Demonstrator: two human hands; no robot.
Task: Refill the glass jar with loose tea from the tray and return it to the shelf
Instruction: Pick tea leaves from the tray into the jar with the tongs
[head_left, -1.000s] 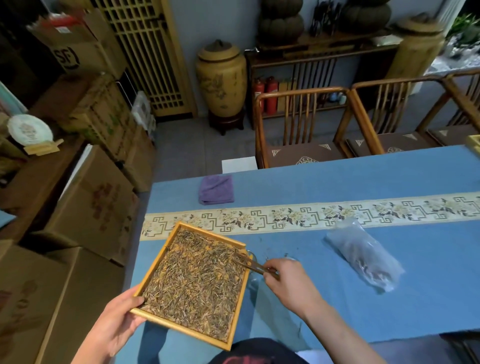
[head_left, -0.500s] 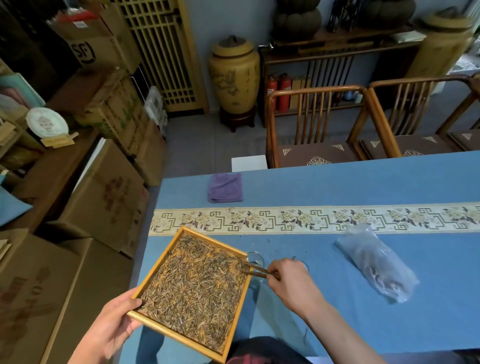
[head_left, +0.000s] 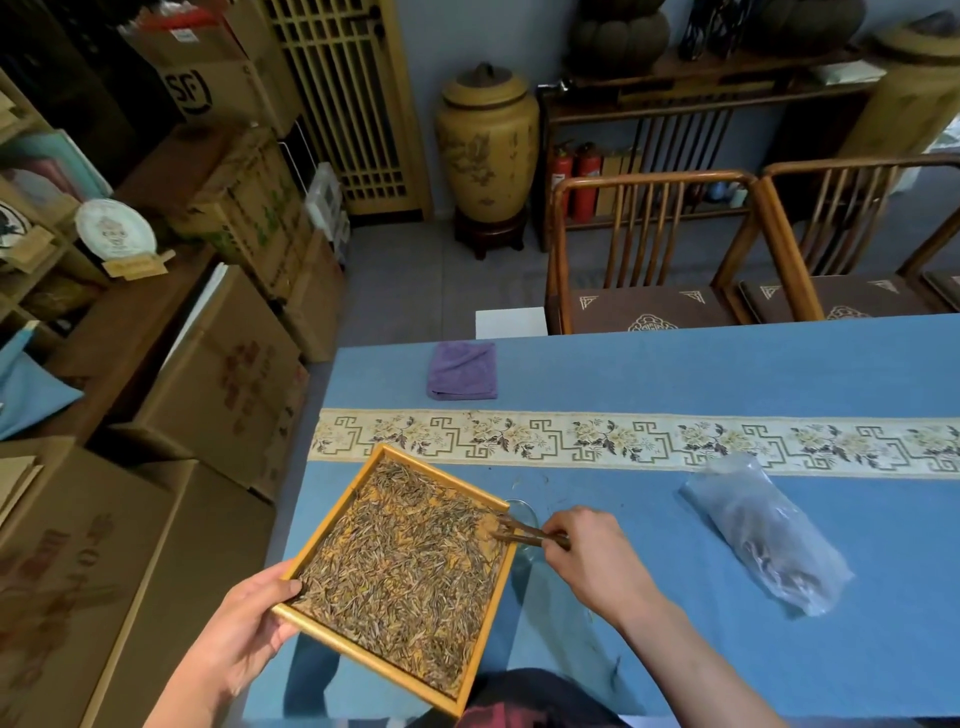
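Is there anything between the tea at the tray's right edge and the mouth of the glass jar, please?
Nothing visible blocks it. The glass jar sits right beside the tray, partly hidden behind its rim, and only the wooden tongs in the right hand cross that edge. The left hand holds the opposite side.

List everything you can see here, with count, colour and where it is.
tray: one, yellow-framed, full of brown loose tea, table's near left edge
glass jar: one, clear, mostly hidden behind tray's right corner
tongs: one, brown wood, tips over tray's right corner
plastic bag: one, clear, lying right on the table
cloth: one, purple, folded, far table edge
table: one, blue cover, patterned cream runner
chairs: at least two, wooden, behind table
ceramic urn: one, yellow, on floor
cardboard boxes: several, brown, left
left hand: grips tray corner
right hand: grips tongs
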